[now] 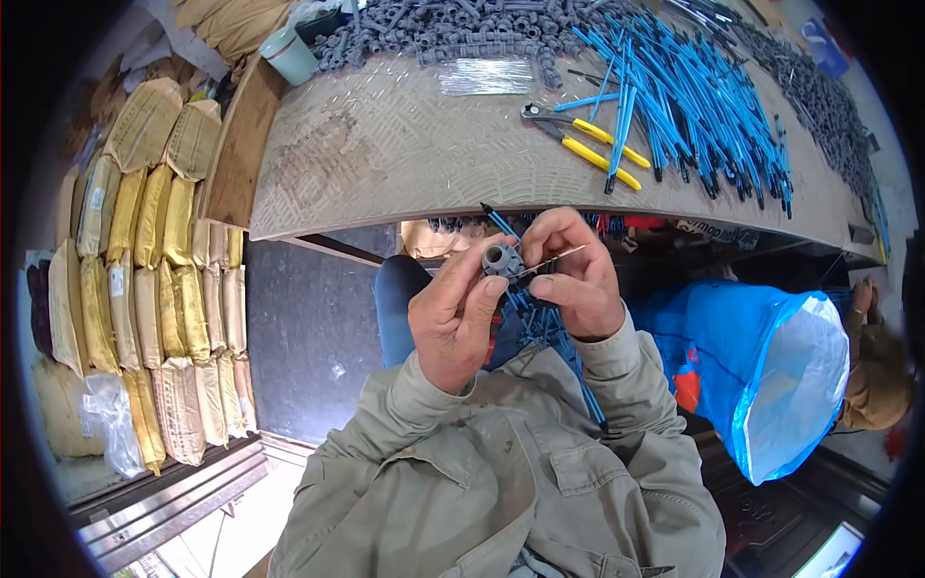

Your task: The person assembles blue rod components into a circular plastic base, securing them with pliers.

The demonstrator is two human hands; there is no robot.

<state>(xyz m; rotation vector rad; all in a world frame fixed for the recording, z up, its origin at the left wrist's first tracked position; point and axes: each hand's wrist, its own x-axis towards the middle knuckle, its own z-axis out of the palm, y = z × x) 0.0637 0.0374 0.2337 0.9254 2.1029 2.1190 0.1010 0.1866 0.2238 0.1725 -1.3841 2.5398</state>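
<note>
My left hand (pixel 446 323) is closed round a grey plastic fitting (pixel 501 260) with a round hole facing up. Close beside it, my right hand (pixel 588 294) pinches a thin metal wire (pixel 567 255), whose inner end reaches the fitting's side. A blue rod with a black tip (pixel 496 218) shows just behind the fitting; whether it joins the fitting I cannot tell. More blue rods (pixel 544 323) lie over my lap under the hands. On the table in front are pliers with yellow handles (pixel 599 156) and a bundle of thin silvery wires (pixel 486 77).
The table (pixel 385 164) carries heaped grey fittings (pixel 462 34), a pile of blue rods (pixel 699 116) and a pale green cup (pixel 289 56). Stacked paper packages (pixel 154 222) stand left. A large blue bag (pixel 742 356) is at my right, with another person's arm (pixel 872 385) beyond.
</note>
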